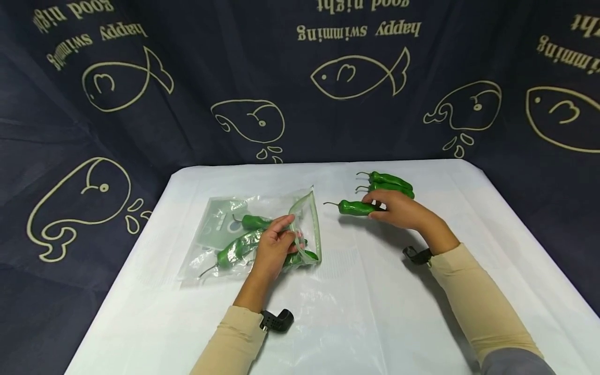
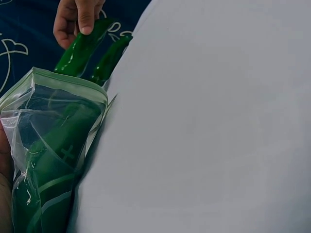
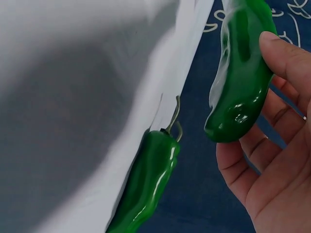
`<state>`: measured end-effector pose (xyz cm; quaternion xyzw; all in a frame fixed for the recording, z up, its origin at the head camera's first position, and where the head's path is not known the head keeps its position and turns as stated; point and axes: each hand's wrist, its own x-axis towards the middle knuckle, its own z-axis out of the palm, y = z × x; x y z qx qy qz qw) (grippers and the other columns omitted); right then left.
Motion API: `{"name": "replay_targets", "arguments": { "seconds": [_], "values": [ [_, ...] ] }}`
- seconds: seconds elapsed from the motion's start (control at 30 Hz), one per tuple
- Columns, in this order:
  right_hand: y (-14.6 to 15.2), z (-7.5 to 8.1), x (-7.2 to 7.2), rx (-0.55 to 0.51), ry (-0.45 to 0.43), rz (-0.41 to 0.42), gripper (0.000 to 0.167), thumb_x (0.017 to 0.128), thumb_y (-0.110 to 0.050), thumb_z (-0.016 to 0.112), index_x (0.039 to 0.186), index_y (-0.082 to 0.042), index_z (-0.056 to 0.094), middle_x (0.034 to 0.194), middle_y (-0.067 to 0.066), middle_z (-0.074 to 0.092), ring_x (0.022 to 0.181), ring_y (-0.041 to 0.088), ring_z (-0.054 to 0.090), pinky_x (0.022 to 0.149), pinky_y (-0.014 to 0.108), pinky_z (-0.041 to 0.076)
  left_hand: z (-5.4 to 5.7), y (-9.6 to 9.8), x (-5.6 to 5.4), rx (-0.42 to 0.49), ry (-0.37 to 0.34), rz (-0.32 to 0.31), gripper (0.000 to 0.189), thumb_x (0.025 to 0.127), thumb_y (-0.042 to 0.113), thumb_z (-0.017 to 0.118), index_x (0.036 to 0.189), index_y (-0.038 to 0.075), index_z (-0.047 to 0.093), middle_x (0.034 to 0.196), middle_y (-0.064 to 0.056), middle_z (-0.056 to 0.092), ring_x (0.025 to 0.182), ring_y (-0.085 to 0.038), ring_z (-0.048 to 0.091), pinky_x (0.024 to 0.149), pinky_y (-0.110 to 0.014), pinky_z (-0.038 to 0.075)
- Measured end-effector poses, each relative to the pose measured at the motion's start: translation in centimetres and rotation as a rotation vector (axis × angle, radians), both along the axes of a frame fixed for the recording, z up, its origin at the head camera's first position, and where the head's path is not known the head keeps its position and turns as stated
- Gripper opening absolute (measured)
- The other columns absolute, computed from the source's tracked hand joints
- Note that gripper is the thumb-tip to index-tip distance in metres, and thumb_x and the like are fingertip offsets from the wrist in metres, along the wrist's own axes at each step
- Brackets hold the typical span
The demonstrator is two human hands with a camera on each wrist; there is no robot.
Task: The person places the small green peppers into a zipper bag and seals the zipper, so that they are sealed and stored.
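My left hand [image 1: 287,233] pinches the open mouth of a clear zip bag [image 1: 220,229] lying on the white table. Several glossy green peppers [image 1: 234,249] lie inside the bag; the left wrist view looks along the bag's green-edged rim [image 2: 63,80] onto them [image 2: 56,160]. My right hand [image 1: 378,204] grips one green pepper [image 1: 354,208] just right of the bag, its stem pointing left. In the right wrist view, thumb and fingers [image 3: 279,53] curl round this pepper [image 3: 240,73]. Two more peppers [image 1: 390,180] [image 1: 392,189] lie just behind the right hand.
A white cloth covers the table [image 1: 356,312]. A dark blue curtain with fish and whale drawings [image 1: 356,78] hangs behind and at both sides. The table's back edge [image 1: 328,162] runs close behind the loose peppers.
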<state>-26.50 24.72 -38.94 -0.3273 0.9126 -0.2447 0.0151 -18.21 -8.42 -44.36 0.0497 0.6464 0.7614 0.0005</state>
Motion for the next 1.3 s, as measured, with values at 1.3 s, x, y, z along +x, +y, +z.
{"name": "replay_targets", "arguments": {
  "seconds": [1.3],
  "values": [
    [-3.7, 0.2, 2.7, -0.038, -0.109, 0.193, 0.030, 0.090, -0.015, 0.075, 0.118, -0.020, 0.066, 0.115, -0.007, 0.063, 0.095, 0.013, 0.056, 0.076, 0.034, 0.053, 0.1, 0.0, -0.1, 0.001, -0.007, -0.005, 0.046, 0.095, -0.007, 0.052, 0.141, -0.006, 0.050, 0.145, -0.009, 0.044, 0.088, -0.011, 0.065, 0.064, -0.018, 0.055]
  ]
}}
